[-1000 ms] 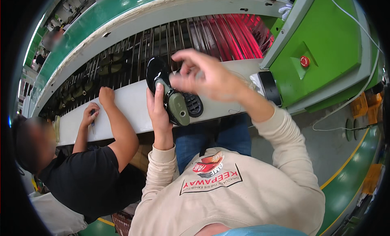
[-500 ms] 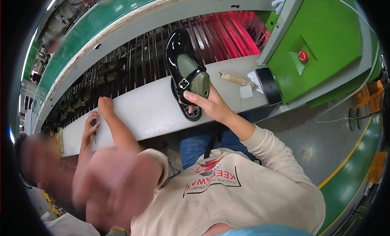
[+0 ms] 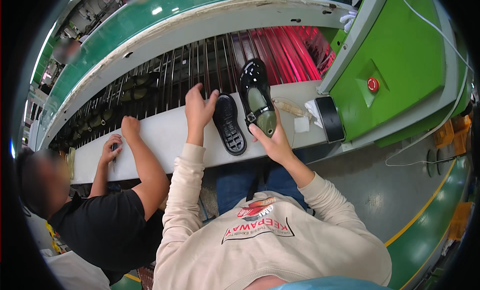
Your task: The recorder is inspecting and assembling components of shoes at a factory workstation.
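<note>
My right hand (image 3: 274,141) grips the heel end of a glossy black strap shoe (image 3: 254,80), thumb pressed beside its buckle. A green shoe last (image 3: 266,121) fills the shoe. Left of it, a black shoe sole (image 3: 230,126) with a grid pattern in its heel lies across the white ledge and reaches the rollers. My left hand (image 3: 199,109) is just left of the sole, empty, with thumb and fingers apart; whether the thumb touches the sole's edge I cannot tell.
Metal rollers (image 3: 195,70) run behind the white ledge (image 3: 170,135), carrying more shoes (image 3: 135,87) at left. A co-worker (image 3: 120,215) sits at my left, holding a small tool. Right of the shoe lie a wrapped stick (image 3: 290,108) and a black box (image 3: 330,120). A green machine housing (image 3: 395,65) has a red button.
The shoe has shifted right and nearer to me, uncovering the sole on the ledge. My left hand, a blur low in the view before, has moved up beside the sole.
</note>
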The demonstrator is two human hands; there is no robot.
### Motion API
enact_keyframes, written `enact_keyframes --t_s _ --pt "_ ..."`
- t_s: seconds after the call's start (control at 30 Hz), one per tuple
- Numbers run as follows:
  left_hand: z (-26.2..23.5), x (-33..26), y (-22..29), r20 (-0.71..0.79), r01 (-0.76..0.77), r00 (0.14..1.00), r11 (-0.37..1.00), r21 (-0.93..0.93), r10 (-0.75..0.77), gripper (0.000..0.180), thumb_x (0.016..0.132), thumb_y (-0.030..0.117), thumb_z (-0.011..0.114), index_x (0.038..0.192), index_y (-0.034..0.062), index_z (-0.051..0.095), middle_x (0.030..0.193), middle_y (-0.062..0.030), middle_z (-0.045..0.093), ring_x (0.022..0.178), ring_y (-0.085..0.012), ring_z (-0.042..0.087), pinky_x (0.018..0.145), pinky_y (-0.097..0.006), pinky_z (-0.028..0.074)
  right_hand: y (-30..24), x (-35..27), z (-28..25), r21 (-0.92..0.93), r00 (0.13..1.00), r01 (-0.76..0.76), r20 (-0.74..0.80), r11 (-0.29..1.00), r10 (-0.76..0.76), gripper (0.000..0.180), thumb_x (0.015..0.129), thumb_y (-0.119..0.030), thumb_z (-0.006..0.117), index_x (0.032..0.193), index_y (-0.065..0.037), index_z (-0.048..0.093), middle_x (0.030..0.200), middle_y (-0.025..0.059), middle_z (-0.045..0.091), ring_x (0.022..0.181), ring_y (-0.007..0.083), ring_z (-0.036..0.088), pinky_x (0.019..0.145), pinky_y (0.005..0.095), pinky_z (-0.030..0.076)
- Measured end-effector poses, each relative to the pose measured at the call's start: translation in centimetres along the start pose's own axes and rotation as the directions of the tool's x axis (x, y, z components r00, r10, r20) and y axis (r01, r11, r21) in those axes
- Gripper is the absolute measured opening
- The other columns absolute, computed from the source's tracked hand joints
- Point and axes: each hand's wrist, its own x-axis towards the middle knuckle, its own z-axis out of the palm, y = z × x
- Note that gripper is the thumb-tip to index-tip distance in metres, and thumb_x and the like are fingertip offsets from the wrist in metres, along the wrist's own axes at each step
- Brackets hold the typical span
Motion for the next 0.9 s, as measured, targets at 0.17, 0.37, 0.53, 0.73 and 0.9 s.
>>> enact_keyframes --t_s 0.17,0.37,0.53,0.73,0.9 --pt "3.9 0.4 -3.0 0.365 0.028 0.930 0.997 0.070 -0.052 0.053 0.104 0.056 0.065 0.107 0.0068 0.084 0.116 -0.0240 0.078 0.135 -0.0410 0.064 0.126 -0.059 0.031 -0.5 -0.9 -1.9 -0.664 0.978 0.057 -0.113 0.746 -0.175 0.082 0.100 -0.035 0.077 0.163 0.002 0.041 0.134 0.0244 0.068 0.120 0.0359 0.066 0.100 0.0486 0.055" --pt "2.1 0.9 -0.8 0.133 0.241 0.970 0.873 -0.423 -0.203 0.032 0.106 0.030 0.075 0.108 -0.0013 0.078 0.100 -0.0155 0.078 0.087 -0.0207 0.073 0.081 -0.034 0.058 -2.6 -0.9 -2.5 -0.940 0.981 -0.003 -0.070 0.342 -0.182 0.054 0.098 -0.039 0.074 0.135 0.001 0.068 0.127 0.0185 0.070 0.119 0.0409 0.064 0.098 0.0527 0.056" --pt "-7.9 3.7 6.6 -0.176 -0.038 0.973 0.646 -0.762 -0.150 0.018 0.105 0.011 0.078 0.115 -0.0013 0.069 0.099 0.0019 0.070 0.087 -0.0033 0.061 0.074 -0.021 0.050 -2.8 -0.2 -2.8 -0.947 0.985 0.023 -0.033 0.320 -0.169 0.056 0.098 -0.040 0.075 0.136 0.001 0.068 0.126 0.0188 0.070 0.117 0.0405 0.065 0.095 0.0522 0.057" --pt "-10.4 -4.1 10.2 -0.133 -0.180 0.982 0.894 -0.412 0.136 0.024 0.090 -0.006 0.076 0.113 -0.0005 0.075 0.106 -0.0163 0.079 0.093 -0.0323 0.077 0.085 -0.038 0.060 -1.9 -0.3 -3.1 -0.921 0.978 0.084 0.002 0.380 -0.211 0.060 0.098 -0.042 0.076 0.140 0.000 0.064 0.122 0.0195 0.068 0.114 0.0420 0.066 0.092 0.0529 0.057" --pt "-9.5 -14.6 10.5 0.194 0.124 0.980 0.877 -0.463 -0.036 0.020 0.093 0.004 0.079 0.111 -0.0035 0.076 0.096 -0.0197 0.077 0.086 -0.0333 0.077 0.081 -0.037 0.060 -1.1 -0.7 -3.3 -0.918 0.969 0.114 0.019 0.379 -0.247 0.063 0.099 -0.043 0.076 0.142 0.000 0.062 0.119 0.0189 0.067 0.112 0.0423 0.065 0.089 0.0533 0.056"
